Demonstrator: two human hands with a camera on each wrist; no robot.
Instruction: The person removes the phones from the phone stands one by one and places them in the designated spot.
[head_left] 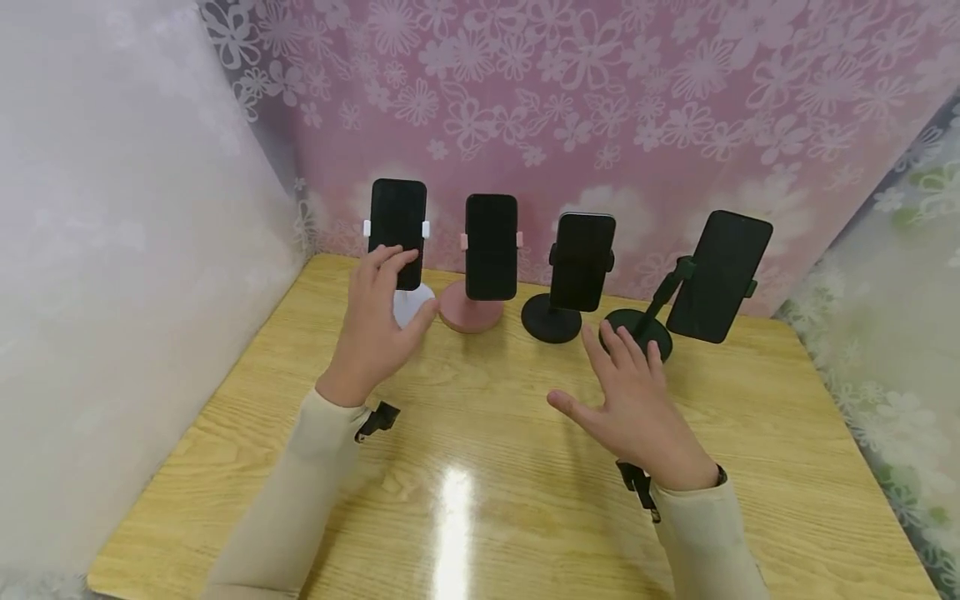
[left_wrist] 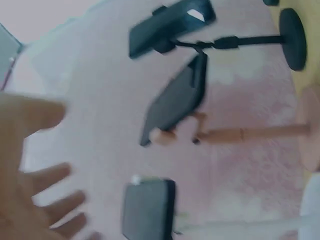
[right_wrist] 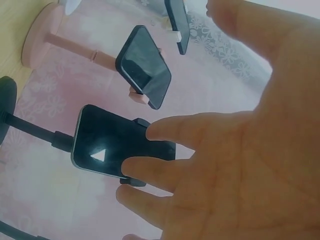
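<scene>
Along the back of the table, phones stand upright in holders: one phone (head_left: pixel 397 212) in a white stand (head_left: pixel 411 307), one phone (head_left: pixel 491 250) in a pink stand (head_left: pixel 471 312), one phone (head_left: pixel 583 258) in a black stand (head_left: pixel 551 321). At the right a tilted phone (head_left: pixel 720 279) sits in a dark green stand (head_left: pixel 663 292). My left hand (head_left: pixel 378 325) is raised with fingers spread, overlapping the lower part of the leftmost phone in the head view. My right hand (head_left: pixel 633 400), also spread and holding nothing, hovers in front of the dark green stand's base.
The wooden table (head_left: pixel 510 433) has a bright glare streak near its front. A pink floral curtain (head_left: pixel 525 125) hangs right behind the stands, with pale curtains (head_left: pixel 135 250) at both sides. Small black wrist cameras (head_left: pixel 378 419) are strapped on both sleeves.
</scene>
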